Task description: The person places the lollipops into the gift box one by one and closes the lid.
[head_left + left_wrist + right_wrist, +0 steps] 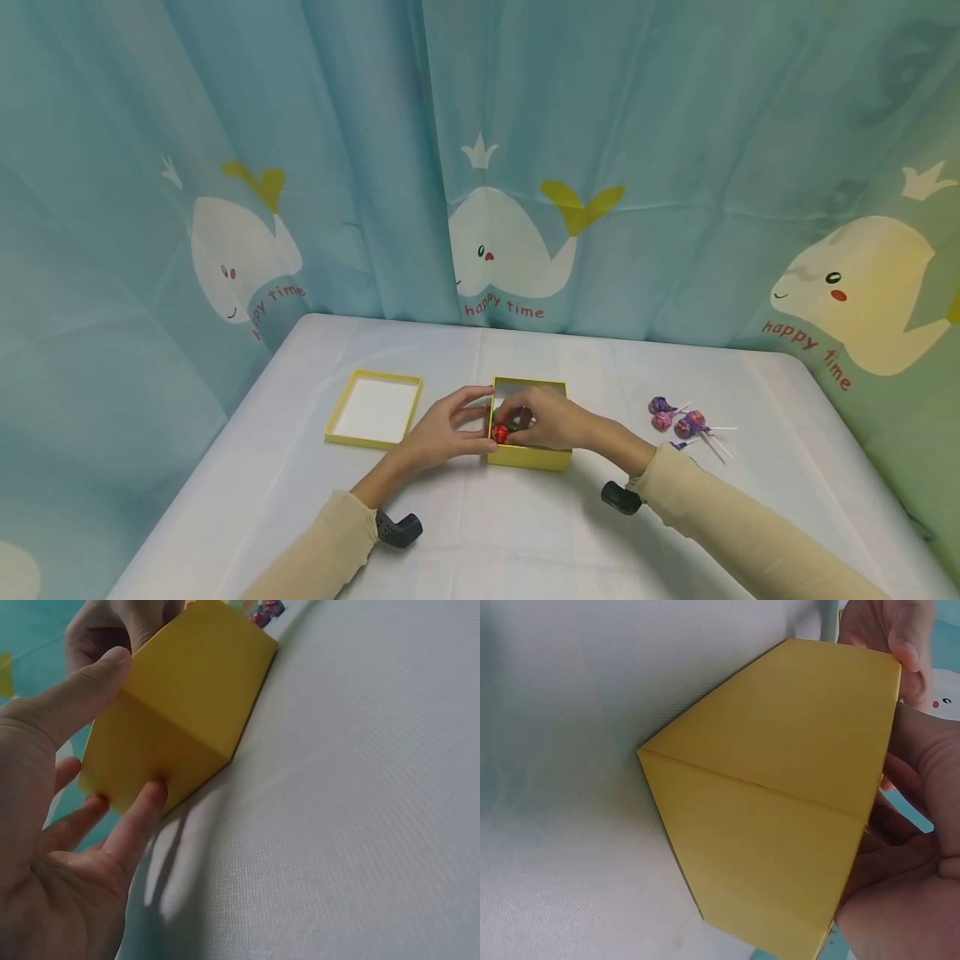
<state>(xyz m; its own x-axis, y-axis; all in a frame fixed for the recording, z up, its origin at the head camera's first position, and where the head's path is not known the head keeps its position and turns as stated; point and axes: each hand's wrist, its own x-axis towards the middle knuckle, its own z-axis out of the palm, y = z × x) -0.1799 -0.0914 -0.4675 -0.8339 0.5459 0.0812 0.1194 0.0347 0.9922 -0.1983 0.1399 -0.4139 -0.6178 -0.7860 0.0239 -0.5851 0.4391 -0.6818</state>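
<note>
1. Yellow box [528, 457] is standing on the surface [510, 533], a red lollipop [500, 432] lying inside.
2. Left hand [442, 429], fingers extended, is bracing the box's left wall; light pressure should be keeping it steady.
3. Right hand [551, 417] is reaching in, blocking the view; whether it's gripping anything, I cannot tell.
4. Lid [378, 410] is lying left of the box, purple lollipops [686, 428] right.

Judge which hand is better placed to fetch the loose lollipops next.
Probably the right hand: it's nearer those lollipops, while the left hand touches the left side of the yellow box.
</note>
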